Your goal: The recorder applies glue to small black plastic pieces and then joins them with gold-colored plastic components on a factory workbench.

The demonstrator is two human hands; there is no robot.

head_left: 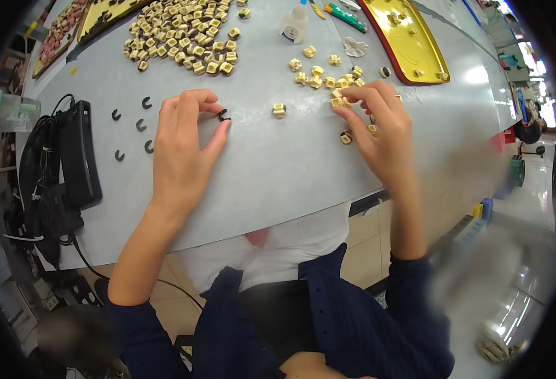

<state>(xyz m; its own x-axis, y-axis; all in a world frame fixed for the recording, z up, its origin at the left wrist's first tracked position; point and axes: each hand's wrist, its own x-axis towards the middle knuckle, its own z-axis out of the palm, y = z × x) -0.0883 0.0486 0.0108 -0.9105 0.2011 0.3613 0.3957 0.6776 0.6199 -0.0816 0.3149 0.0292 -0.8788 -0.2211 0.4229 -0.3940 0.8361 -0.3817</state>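
My left hand point(186, 145) pinches a small black C-shaped clip point(225, 117) between thumb and fingertips, just above the grey table. My right hand point(382, 129) has thumb and forefinger closed around a small cream spool-like part point(337, 101); the fingers partly hide it. Between the hands a single cream part with a dark band point(279, 110) rests on the table. Several loose black C-shaped clips point(141, 125) are spread left of my left hand. Beyond my right hand, several cream parts point(316, 71) lie in a loose group, and a dark-banded one point(346, 137) sits below its fingers.
A large pile of cream and dark parts point(183, 35) covers the far left. At the back stand a small clear bottle point(293, 28), a green cutter point(345, 18) and a yellow tray with a red rim point(410, 47). A black power adapter with cables point(79, 155) lies at the left edge.
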